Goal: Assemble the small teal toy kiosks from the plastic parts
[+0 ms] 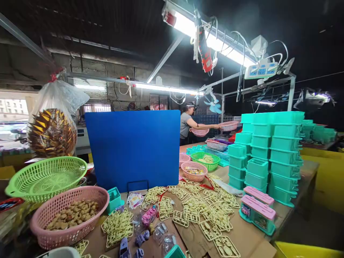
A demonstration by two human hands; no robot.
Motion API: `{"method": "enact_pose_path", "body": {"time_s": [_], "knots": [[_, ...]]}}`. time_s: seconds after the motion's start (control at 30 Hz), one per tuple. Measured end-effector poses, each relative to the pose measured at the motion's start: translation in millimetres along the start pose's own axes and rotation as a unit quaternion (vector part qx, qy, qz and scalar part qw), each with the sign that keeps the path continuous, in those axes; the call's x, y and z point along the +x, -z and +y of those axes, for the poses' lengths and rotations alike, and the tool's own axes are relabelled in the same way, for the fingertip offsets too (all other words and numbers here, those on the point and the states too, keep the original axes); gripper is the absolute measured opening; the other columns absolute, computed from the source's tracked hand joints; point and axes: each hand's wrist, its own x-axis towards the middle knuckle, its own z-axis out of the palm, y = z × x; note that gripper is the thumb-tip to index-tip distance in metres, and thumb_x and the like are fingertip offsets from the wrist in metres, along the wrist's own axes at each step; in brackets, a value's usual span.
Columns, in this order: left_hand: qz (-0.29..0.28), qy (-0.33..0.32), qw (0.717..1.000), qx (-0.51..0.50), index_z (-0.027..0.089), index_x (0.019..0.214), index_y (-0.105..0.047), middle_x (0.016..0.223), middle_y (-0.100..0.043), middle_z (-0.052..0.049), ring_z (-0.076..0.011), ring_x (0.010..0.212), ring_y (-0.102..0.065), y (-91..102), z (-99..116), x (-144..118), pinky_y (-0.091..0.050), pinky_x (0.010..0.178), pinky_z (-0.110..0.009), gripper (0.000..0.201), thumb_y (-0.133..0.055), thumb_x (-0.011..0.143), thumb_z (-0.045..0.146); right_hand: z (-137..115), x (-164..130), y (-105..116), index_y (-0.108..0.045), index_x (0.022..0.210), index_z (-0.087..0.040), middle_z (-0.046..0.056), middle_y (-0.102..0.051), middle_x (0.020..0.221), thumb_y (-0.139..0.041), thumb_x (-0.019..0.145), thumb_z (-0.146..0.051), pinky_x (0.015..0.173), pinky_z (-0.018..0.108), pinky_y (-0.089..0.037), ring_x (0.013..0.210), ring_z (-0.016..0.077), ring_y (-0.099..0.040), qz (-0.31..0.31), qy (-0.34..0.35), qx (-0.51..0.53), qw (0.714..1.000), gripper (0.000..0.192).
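Cream plastic frames [195, 204] lie before the blue board [131, 150]; 2 pink-lidded boxes [259, 208] sit to its right. I cannot tell either hand's state.

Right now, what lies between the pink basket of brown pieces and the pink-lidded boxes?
In the head view, mostly cream plastic frames, plus purple parts, clear plastic pieces, a bright pink item and teal boxes.

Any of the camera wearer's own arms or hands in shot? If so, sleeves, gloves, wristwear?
None: the wearer's hands and arms are out of view, so sleeves and wristwear can't be told. The only arm showing belongs to a co-worker in a grey short-sleeved top.
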Motion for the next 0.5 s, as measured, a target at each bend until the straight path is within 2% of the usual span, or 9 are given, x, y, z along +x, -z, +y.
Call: {"method": "enact_pose_path", "body": {"time_s": [0.1,0.17,0.2,0.23,0.27,0.3,0.33,0.4,0.5], "knots": [[-0.001,0.011,1.0,0.017,0.054,0.147,-0.061,0.14,-0.076,-0.001,-0.043,0.122,-0.074,22.4,-10,-14,-0.069,0.078,-0.065,0.073,-0.076,0.077,0.068,-4,-42,2,-0.049,0.161,-0.055,-0.004,-0.077,0.138,-0.068,0.094,-0.046,0.104,0.058,-0.065,0.128,0.0336,-0.074,-0.03,0.039,0.053,0.997,0.07],[0.0,0.037,0.998,0.046,0.056,0.144,-0.063,0.124,-0.081,0.0,-0.0458,0.111,-0.078,55.1,-19,-40,-0.068,0.07,-0.069,0.068,-0.068,0.078,0.071,-16,-80,11,-0.042,0.164,-0.055,-0.006,-0.078,0.134,-0.058,0.101,-0.044,0.101,0.054,-0.067,0.12,0.0274,-0.077,-0.061,0.061,0.114,0.99,0.066],[-0.001,0.058,0.996,0.068,0.053,0.142,-0.065,0.121,-0.082,-0.002,-0.044,0.108,-0.079,75.3,-20,-56,-0.069,0.072,-0.065,0.064,-0.064,0.081,0.071,-23,-98,20,-0.038,0.167,-0.051,-0.004,-0.078,0.133,-0.053,0.104,-0.041,0.101,0.052,-0.067,0.119,0.0253,-0.077,-0.076,0.061,0.149,0.984,0.066],[0.0,0.077,0.993,0.092,0.044,0.142,-0.067,0.12,-0.082,-0.006,-0.0407,0.106,-0.08,96.0,-19,-73,-0.07,0.079,-0.061,0.062,-0.061,0.086,0.069,-29,-114,31,-0.033,0.171,-0.041,0.001,-0.079,0.132,-0.051,0.105,-0.037,0.102,0.05,-0.067,0.119,0.0241,-0.076,-0.087,0.051,0.182,0.978,0.068],[-0.003,0.098,0.988,0.118,0.034,0.141,-0.068,0.121,-0.081,-0.011,-0.0376,0.109,-0.08,115.3,-15,-89,-0.069,0.088,-0.057,0.06,-0.058,0.092,0.068,-33,-125,44,-0.03,0.174,-0.027,0.01,-0.076,0.138,-0.052,0.106,-0.035,0.104,0.048,-0.066,0.127,0.0262,-0.073,-0.099,0.047,0.236,0.965,0.072],[-0.011,0.116,0.983,0.144,0.029,0.137,-0.069,0.125,-0.08,-0.014,-0.0347,0.116,-0.078,131.6,-9,-101,-0.067,0.098,-0.053,0.057,-0.054,0.098,0.067,-35,-132,56,-0.028,0.174,-0.019,0.017,-0.069,0.146,-0.051,0.107,-0.031,0.11,0.048,-0.062,0.138,0.0277,-0.066,-0.109,0.01,0.273,0.956,0.071],[-0.009,0.114,0.98,0.166,0.024,0.133,-0.07,0.127,-0.079,-0.017,-0.0338,0.117,-0.077,143.6,-2,-111,-0.065,0.101,-0.051,0.057,-0.05,0.101,0.067,-35,-135,64,-0.029,0.173,-0.018,0.02,-0.064,0.152,-0.048,0.109,-0.027,0.115,0.048,-0.058,0.144,0.028,-0.061,-0.112,-0.029,0.299,0.947,0.068],[-0.057,0.132,0.973,0.183,0.019,0.14,-0.063,0.14,-0.073,-0.02,-0.0327,0.127,-0.073,154.8,7,-119,-0.059,0.11,-0.05,0.062,-0.044,0.106,0.067,-31,-135,69,-0.029,0.173,-0.022,0.021,-0.056,0.16,-0.043,0.112,-0.025,0.119,0.049,-0.054,0.15,0.0287,-0.055,-0.13,-0.092,0.336,0.928,0.063],[-0.077,0.135,0.971,0.18,0.016,0.146,-0.057,0.144,-0.07,-0.021,-0.0308,0.133,-0.069,152.5,8,-116,-0.056,0.114,-0.047,0.068,-0.037,0.108,0.068,-25,-132,61,-0.033,0.172,-0.025,0.019,-0.06,0.156,-0.039,0.114,-0.027,0.12,0.049,-0.053,0.147,0.0275,-0.057,-0.149,-0.136,0.38,0.903,0.058]]}}
